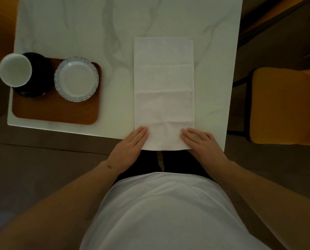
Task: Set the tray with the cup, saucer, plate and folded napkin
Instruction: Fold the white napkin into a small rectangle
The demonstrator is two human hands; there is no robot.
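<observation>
Head view, looking straight down. White marble-pattern bench [78, 24] fills the upper frame. Long white paper napkin [164, 87], laid out flat as a tall rectangle with three cross creases, sits right of centre; its near edge reaches the bench's 6 o'clock edge.

Left hand [132, 143]: fingers straight, flat, pressing the napkin's near-left corner, gripping nothing. Right hand [201, 141]: same, fingers straight and flat on the near-right corner, gripping nothing. Both palms lie partly off the napkin, at the bench edge.

Brown wooden rounded-corner tray [56, 112] sits at 9 o'clock from the napkin, well apart, at the bench's left near corner. On the tray's far half: white round plate with blue patterned scalloped rim [76, 79], right side; just beside it on the left, dark round saucer [40, 76], overhanging the tray's left and far edges. White round cup [15, 69] stands on the saucer, looming toward the camera and covering the saucer's left part. Near half of the tray is bare wood.

Yellow-orange chair seat [285, 105] at 3 o'clock, off the bench.
</observation>
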